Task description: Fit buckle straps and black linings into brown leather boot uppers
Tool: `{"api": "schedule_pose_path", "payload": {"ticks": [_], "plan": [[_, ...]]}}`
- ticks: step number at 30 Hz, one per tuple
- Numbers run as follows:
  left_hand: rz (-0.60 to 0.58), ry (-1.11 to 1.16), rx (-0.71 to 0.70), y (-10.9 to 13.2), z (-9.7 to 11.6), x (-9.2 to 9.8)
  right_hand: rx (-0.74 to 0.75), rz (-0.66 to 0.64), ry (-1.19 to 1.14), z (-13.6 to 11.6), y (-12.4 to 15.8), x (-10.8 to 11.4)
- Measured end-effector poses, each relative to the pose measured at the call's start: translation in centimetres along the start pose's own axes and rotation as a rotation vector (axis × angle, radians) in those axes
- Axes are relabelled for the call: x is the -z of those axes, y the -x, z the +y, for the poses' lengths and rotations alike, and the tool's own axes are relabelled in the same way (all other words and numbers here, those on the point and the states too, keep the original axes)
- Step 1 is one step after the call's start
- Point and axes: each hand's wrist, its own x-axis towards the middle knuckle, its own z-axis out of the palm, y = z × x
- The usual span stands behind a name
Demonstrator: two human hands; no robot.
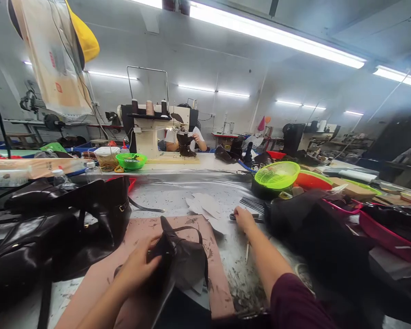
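Observation:
My left hand (144, 261) grips the edge of a black leather bag (188, 256), thumb on the near side and fingers partly hidden behind it. The bag stands tilted on a pinkish-brown board (140, 228), and a thin strap loops up from its top. Out to the right, my right hand (244, 219) is closed with its fingertips down on thin black strips (258, 219) lying on the metal table. How many strips are between the fingers is hidden. White paper sheets (205, 208) lie just left of this hand.
Glossy black leather bags (99, 214) crowd the left side. Black material (311, 228) and pink baskets (380, 228) fill the right. Green baskets (277, 176) (130, 161) stand farther back. Across the table, a person (198, 139) sits behind a sewing machine (147, 137).

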Motion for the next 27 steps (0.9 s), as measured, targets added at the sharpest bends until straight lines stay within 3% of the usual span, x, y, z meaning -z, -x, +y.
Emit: {"api": "schedule_pose_path", "payload": {"ticks": [2,4,7,10,14,16,19,21,23,25,27], "plan": [[0.194,0.135,0.065,0.1,1.2,1.2,0.095,0.050,-0.087,-2.7,1.8,0.4],[0.284,0.220,0.077,0.6,3.2,2.1,0.211,0.074,-0.188,-6.2,4.6,0.5],[0.113,0.352,-0.022,1.8,6.9,2.4,0.398,0.046,-0.345,-11.5,9.8,0.7],[-0.055,0.419,-0.139,3.1,9.1,1.6,0.621,0.130,-0.663,-15.0,14.0,1.5],[-0.025,0.425,-0.178,4.5,9.4,0.9,0.735,0.201,-0.682,-16.7,16.0,2.6],[0.012,0.389,-0.173,5.2,9.1,0.9,0.805,0.264,-0.557,-16.9,16.4,2.8],[0.049,0.316,-0.163,6.0,8.7,1.0,0.894,0.456,-0.334,-17.4,17.2,2.5],[0.057,0.325,-0.157,6.4,8.7,1.0,0.909,0.576,-0.269,-17.8,17.9,2.0],[0.040,0.415,-0.129,6.6,8.6,0.7,0.854,0.601,-0.357,-18.2,18.4,1.4],[-0.020,0.577,-0.042,6.7,8.5,0.6,0.688,0.446,-0.649,-18.4,18.5,1.1],[-0.089,0.756,0.108,6.5,8.2,0.7,0.449,0.202,-1.091,-17.9,18.5,1.3]]}}
